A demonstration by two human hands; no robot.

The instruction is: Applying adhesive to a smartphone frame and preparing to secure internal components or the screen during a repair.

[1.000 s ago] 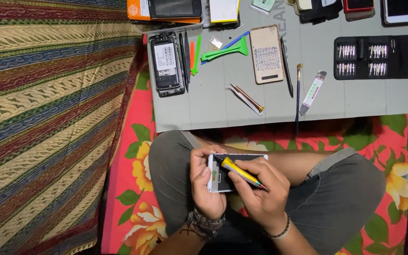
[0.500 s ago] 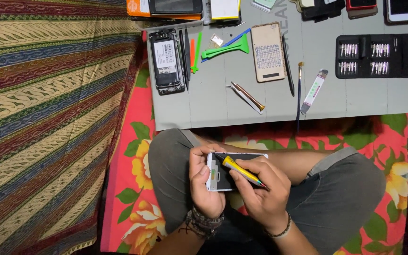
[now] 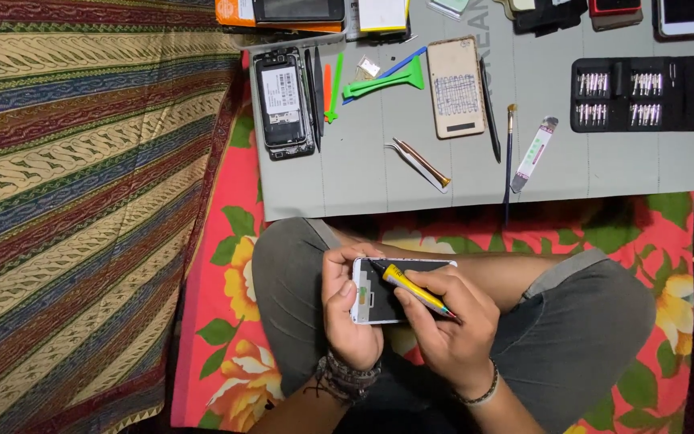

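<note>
Here, screwdriver [image 3: 411, 290] tip at phone [image 3: 379, 293] corner, hands crowding both edges

- An orange box [image 3: 238, 11] lies at the grey mat's top left edge, a dark screen [image 3: 297, 8] on it.
- A white label [image 3: 283, 84] covers the opened phone's battery [image 3: 284, 100].
- A white phone's pale screen [image 3: 688, 11] shows at top right.

Grey mat [image 3: 604, 165] — bearing opened phone [image 3: 284, 103], green pry tool [image 3: 385, 80], tweezers [image 3: 419, 163], bit case [image 3: 644, 93].
</note>
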